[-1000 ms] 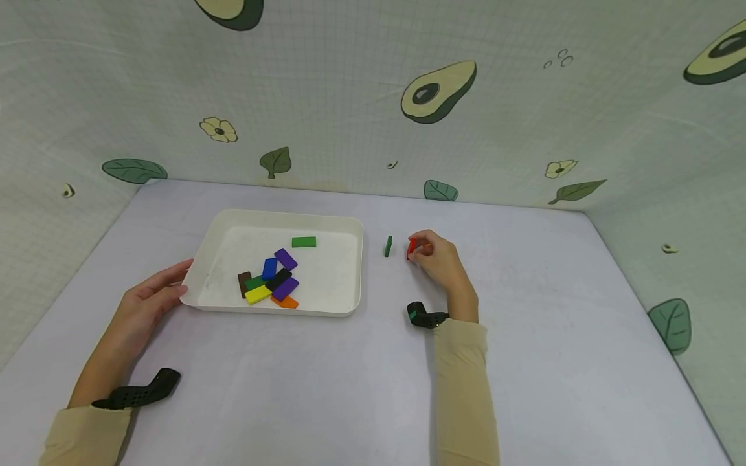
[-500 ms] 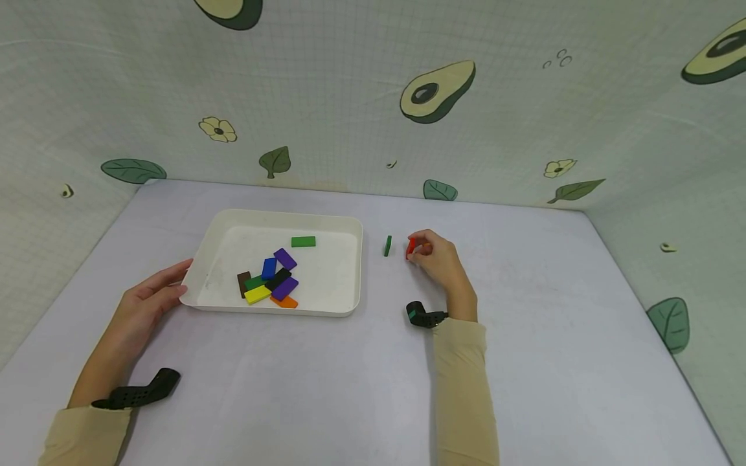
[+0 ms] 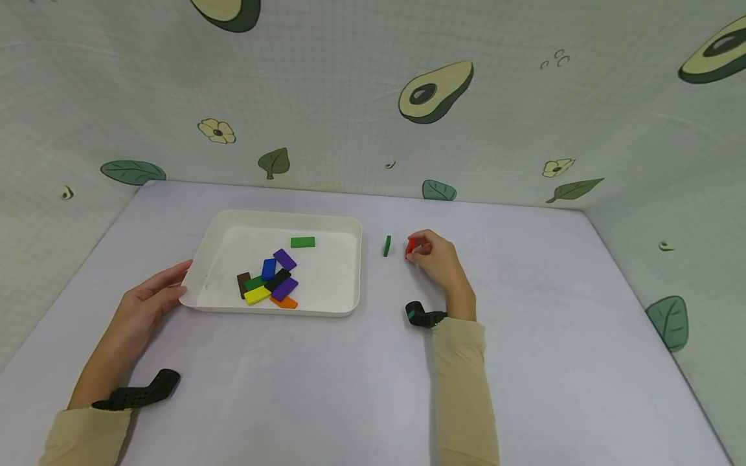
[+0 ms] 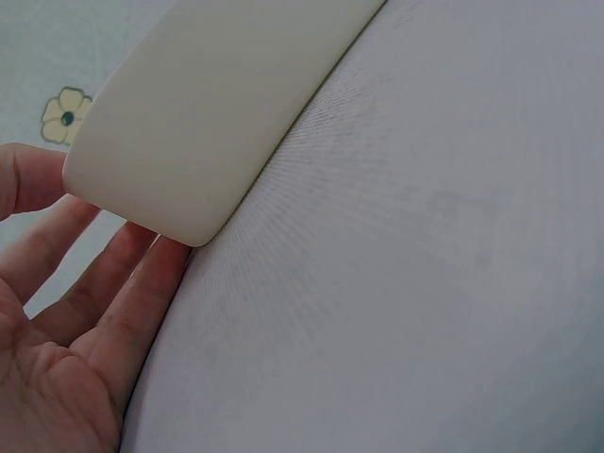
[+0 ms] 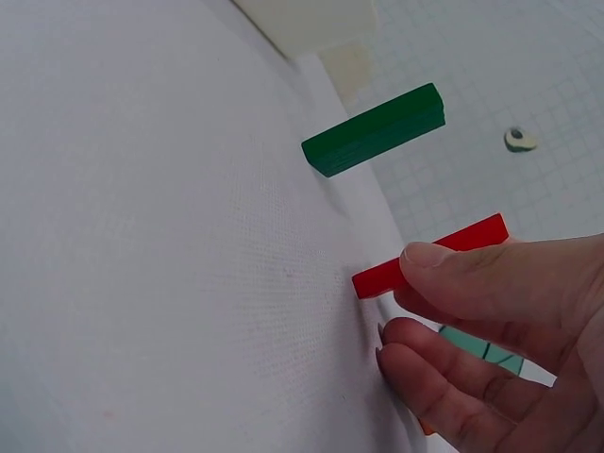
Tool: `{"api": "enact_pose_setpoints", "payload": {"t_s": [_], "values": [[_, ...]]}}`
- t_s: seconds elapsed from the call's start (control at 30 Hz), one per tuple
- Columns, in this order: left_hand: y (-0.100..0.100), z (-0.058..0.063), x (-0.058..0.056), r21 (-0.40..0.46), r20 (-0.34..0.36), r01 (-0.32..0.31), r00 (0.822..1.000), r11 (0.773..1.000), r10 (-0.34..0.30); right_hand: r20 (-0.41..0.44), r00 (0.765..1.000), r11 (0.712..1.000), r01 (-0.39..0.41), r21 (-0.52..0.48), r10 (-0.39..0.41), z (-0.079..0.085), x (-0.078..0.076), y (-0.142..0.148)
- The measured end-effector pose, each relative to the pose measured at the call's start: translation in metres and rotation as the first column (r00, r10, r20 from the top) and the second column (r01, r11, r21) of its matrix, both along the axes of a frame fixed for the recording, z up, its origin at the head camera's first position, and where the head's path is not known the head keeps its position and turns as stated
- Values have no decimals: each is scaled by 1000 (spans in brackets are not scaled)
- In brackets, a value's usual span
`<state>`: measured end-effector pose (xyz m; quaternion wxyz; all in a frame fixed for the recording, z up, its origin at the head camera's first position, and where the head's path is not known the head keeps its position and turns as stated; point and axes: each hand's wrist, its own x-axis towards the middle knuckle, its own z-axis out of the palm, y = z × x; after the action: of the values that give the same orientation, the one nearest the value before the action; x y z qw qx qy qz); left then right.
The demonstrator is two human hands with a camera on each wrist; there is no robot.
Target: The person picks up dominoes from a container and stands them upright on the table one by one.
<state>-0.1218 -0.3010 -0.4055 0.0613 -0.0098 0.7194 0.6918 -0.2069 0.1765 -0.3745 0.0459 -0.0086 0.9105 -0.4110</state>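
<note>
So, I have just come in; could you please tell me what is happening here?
Someone is handling small coloured blocks. The right hand pinches a red block upright between thumb and finger, while the left hand touches the left end of a white tray. A green block stands on end on the table, between tray and red block. More blocks lie in the tray, mostly grouped towards its near side.

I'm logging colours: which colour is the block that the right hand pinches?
The pinched block is red; it shows best in the right wrist view.
</note>
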Motion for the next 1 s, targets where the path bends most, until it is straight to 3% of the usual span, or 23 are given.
{"api": "enact_pose_setpoints", "payload": {"t_s": [0.13, 0.27, 0.43, 0.57, 1.0], "values": [[0, -1, 0, 11, -4, -6, 1000, 1000, 6, 34, 999, 1000, 14, -20, -13, 3, 2, 4], [0, -1, -1, 19, -7, -1, 1000, 1000, 1, 43, 994, 995, 100, -11, -100, 6, 3, 11], [0, -1, 0, 31, -3, 1, 1000, 1000, -1, 138, 961, 970, 228, 84, -238, 4, 2, 18], [0, -1, 0, 30, -13, 2, 1000, 1000, -2, 211, 939, 961, 252, 117, -272, 1, 2, 17], [2, 1, 2, 21, 3, 2, 1000, 1000, -2, 168, 931, 943, 306, 130, -325, -3, 1, 15]]}}
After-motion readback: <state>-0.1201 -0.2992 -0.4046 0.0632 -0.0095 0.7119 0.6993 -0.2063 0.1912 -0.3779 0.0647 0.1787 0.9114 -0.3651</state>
